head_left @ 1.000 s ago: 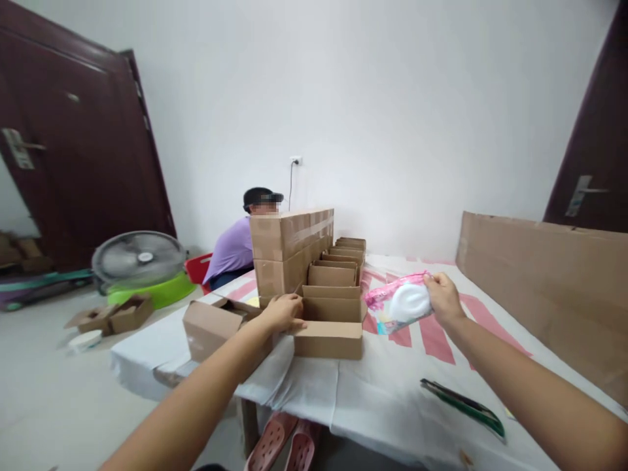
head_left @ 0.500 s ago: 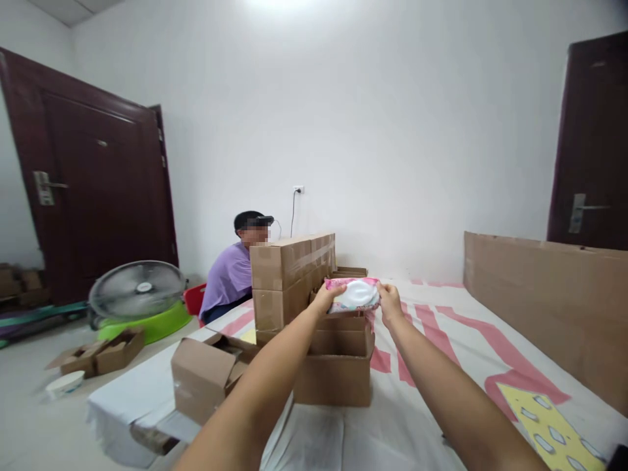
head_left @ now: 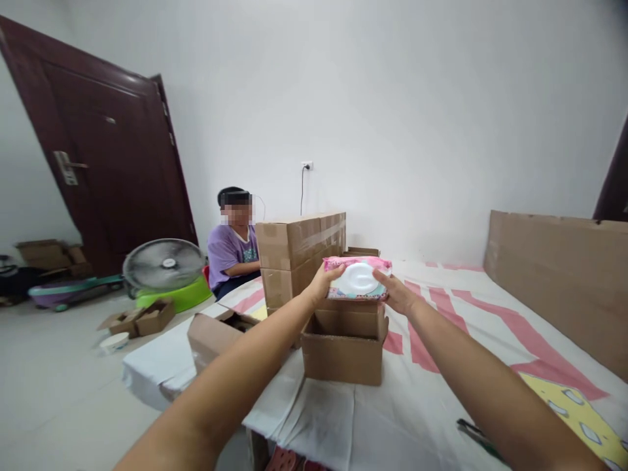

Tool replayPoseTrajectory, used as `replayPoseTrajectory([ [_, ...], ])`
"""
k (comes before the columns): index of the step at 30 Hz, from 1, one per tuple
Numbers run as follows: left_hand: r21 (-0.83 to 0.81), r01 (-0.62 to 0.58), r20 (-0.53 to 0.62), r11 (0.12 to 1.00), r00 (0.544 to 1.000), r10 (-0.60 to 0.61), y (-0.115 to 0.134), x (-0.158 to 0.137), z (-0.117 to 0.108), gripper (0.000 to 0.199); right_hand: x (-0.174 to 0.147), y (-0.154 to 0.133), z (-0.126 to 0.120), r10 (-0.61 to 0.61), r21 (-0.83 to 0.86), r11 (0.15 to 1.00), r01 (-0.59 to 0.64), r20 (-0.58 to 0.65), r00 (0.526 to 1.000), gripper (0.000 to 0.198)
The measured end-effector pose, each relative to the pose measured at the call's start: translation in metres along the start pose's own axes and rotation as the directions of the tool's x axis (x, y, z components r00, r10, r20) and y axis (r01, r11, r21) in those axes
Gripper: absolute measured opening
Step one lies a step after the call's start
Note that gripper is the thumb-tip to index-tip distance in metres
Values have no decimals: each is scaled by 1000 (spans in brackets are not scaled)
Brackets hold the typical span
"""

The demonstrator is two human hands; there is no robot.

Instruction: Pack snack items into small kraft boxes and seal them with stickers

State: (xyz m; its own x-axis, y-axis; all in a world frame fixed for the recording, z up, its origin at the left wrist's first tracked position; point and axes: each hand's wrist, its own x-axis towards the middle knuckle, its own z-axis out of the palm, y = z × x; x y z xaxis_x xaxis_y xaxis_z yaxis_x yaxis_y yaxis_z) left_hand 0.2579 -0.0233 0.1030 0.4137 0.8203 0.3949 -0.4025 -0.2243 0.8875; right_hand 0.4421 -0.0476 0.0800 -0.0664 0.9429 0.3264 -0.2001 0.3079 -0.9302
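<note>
Between my two hands is a pink pack of wet wipes (head_left: 360,280) with a white oval lid facing me. My left hand (head_left: 324,282) grips its left end, thumb on the front. At the right end my right hand (head_left: 396,292) holds it, its thumb lying near the lid. The pack is held just above an open cardboard box (head_left: 342,361), whose near wall and part of the inside show. Behind my left forearm another open box (head_left: 210,333) sits at the table's left side, partly hidden.
Stacked taped cartons (head_left: 277,252) stand left of the pack. Beyond them sits a person in a purple shirt (head_left: 228,252). A long cardboard panel (head_left: 554,275) borders the table's right side. A dark tool (head_left: 478,437) lies by my right forearm. A fan (head_left: 164,265) stands on the floor.
The view has turned left and down. My right thumb has moved inward over the pack's front, and both hands still hold the pack. The seated person now faces more toward me.
</note>
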Motion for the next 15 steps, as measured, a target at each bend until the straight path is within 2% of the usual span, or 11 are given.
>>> replayPoseTrajectory([
  [2,11,-31,-25,999,999,31,1,-23,21,55,-32,-10,-12,40,17,999,-42,110,993,56],
  [4,46,-65,-54,997,996,67,-5,-55,40,61,-71,-14,-26,64,7,998,-66,168,984,58],
  [6,83,-27,12,996,1000,26,-22,-93,54,67,-113,-10,-39,112,-11,994,-112,201,973,61],
  [8,186,-14,66,982,998,2,-47,-130,59,71,-154,3,-47,182,-25,983,-181,235,955,62],
  [10,269,17,95,963,994,-44,-74,-157,55,76,-184,22,-51,231,-37,973,-229,255,939,63],
  [12,279,142,114,950,977,-180,-100,-171,42,83,-200,45,-49,243,-39,970,-242,254,936,67],
  [15,256,270,90,928,950,-301,-126,-172,14,89,-195,84,-40,205,-27,979,-204,226,952,74],
])
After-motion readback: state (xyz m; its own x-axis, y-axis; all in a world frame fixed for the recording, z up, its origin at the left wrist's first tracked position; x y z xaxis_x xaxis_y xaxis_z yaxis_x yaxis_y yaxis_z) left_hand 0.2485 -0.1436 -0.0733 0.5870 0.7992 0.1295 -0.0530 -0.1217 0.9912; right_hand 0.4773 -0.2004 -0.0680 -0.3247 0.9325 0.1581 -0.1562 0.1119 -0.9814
